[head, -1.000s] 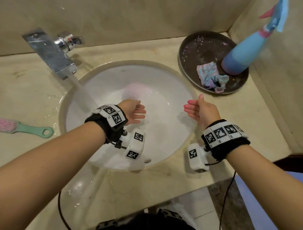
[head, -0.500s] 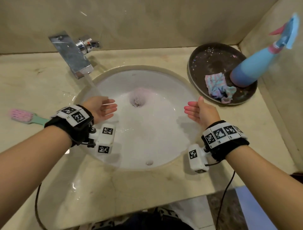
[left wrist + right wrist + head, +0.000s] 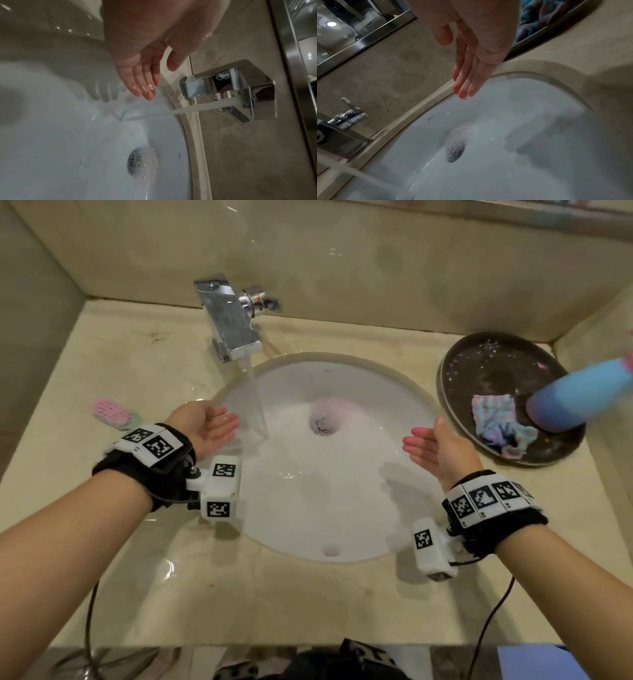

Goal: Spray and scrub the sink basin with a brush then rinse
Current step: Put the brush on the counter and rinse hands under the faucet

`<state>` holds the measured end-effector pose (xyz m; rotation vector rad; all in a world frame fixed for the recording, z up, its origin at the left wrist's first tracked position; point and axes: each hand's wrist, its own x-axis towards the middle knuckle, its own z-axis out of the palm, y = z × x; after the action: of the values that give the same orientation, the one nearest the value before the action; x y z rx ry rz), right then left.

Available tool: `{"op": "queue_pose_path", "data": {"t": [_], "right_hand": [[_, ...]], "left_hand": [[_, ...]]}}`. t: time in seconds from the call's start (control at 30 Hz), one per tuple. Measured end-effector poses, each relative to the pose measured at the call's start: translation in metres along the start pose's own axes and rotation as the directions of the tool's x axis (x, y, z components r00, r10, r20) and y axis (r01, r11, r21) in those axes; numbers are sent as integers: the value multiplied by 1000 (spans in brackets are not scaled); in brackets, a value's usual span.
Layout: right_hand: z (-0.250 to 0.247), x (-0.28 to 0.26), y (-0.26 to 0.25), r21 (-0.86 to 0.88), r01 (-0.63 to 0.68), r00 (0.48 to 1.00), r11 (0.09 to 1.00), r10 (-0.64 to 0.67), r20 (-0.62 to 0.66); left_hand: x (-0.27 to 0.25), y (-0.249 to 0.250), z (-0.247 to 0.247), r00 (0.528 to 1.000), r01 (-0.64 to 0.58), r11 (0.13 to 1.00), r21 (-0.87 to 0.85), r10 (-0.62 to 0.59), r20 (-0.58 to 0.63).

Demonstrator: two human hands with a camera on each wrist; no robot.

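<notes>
The white oval sink basin is wet and foamy, and water streams from the chrome tap into it left of the drain. My left hand hovers at the basin's left rim beside the stream, fingers straight and wet, holding nothing. At the right rim my right hand is held flat and empty. The pink brush with a green handle lies on the counter, partly hidden behind my left wrist. The blue spray bottle stands in the dark tray.
A dark round tray at the back right also holds a crumpled blue and pink cloth. Beige counter surrounds the basin, with walls at the back and both sides. Cables hang from both wrists over the front edge.
My left hand has drawn back from the middle of the basin to its left rim, beside the stream. The right hand has stayed at the right rim. My view has shifted, raising the tap into frame.
</notes>
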<state>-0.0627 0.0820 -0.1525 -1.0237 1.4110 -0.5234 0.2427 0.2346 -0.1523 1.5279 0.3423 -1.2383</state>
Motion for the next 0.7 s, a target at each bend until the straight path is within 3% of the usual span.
{"op": "queue_pose_path", "data": {"t": [0.27,0.7], "right_hand": [[8,5,-4,-14,8,999,1000,-7,37],[7,20,-2,-4,-30,998,1000,30,60]], "left_hand": [[-5,-2,-11,1000,-24,993,-118,22,-18],[-2,-1,12,998,-48,982,-180,53,23]]}}
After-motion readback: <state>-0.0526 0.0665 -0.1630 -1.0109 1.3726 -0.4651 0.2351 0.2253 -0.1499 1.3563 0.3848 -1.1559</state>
